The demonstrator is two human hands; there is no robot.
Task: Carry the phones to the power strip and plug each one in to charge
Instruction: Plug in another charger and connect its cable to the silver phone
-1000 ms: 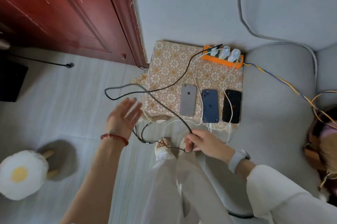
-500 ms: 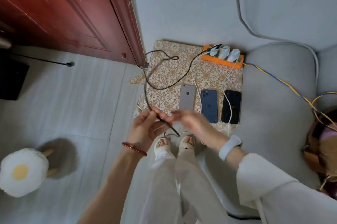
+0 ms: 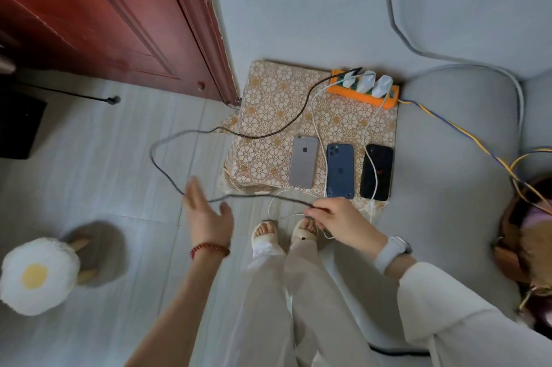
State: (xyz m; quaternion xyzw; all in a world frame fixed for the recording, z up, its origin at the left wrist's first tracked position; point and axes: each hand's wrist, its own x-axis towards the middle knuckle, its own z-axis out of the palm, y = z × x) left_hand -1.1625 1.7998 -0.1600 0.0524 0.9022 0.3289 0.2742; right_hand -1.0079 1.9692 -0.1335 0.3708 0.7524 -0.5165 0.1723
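I saw the left hand [image 3: 209, 217] let go, fingers spread, while the right hand [image 3: 337, 217] pinched the black cable [image 3: 167, 169], freed for the silver phone [image 3: 303, 165].

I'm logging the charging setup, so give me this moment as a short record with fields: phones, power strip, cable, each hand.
phones: silver phone, blue phone, black phone, face down in a row on the patterned cushion
power strip: orange power strip, three white chargers plugged in
black cable: loops over the floor
right hand: pinches the black cable
left hand: open, fingers spread
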